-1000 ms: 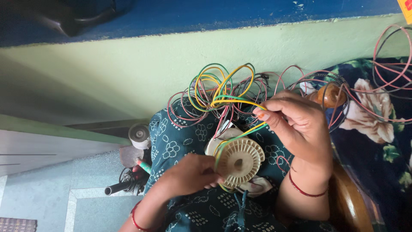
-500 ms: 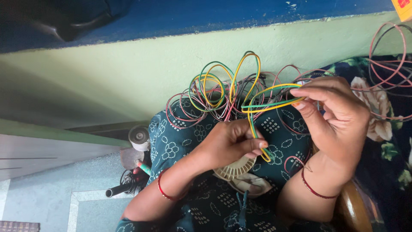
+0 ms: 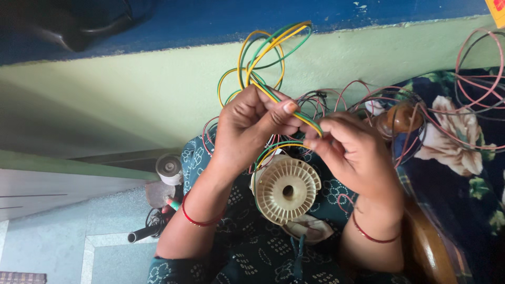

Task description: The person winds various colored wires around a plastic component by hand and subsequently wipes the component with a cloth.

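Yellow-green wires (image 3: 273, 92) pinched by left hand (image 3: 247, 126), right hand (image 3: 352, 150), cream ribbed disc (image 3: 286, 190) below

A bundle of thin wires (image 3: 273, 92), yellow, green and red, ran as one straight strand between the two hands, pinched by the fingers (image 3: 286, 108) of the left hand (image 3: 247, 129) and by the right hand (image 3: 352, 152) just beside it. Above the left hand the wires rose into several loose loops, standing against the pale green wall. Below the hands they curved down to a round cream plastic wheel (image 3: 286, 190) with ribs around its rim and a hole in the middle, which lay face-up on the lap, in the middle of the patterned dark teal cloth.
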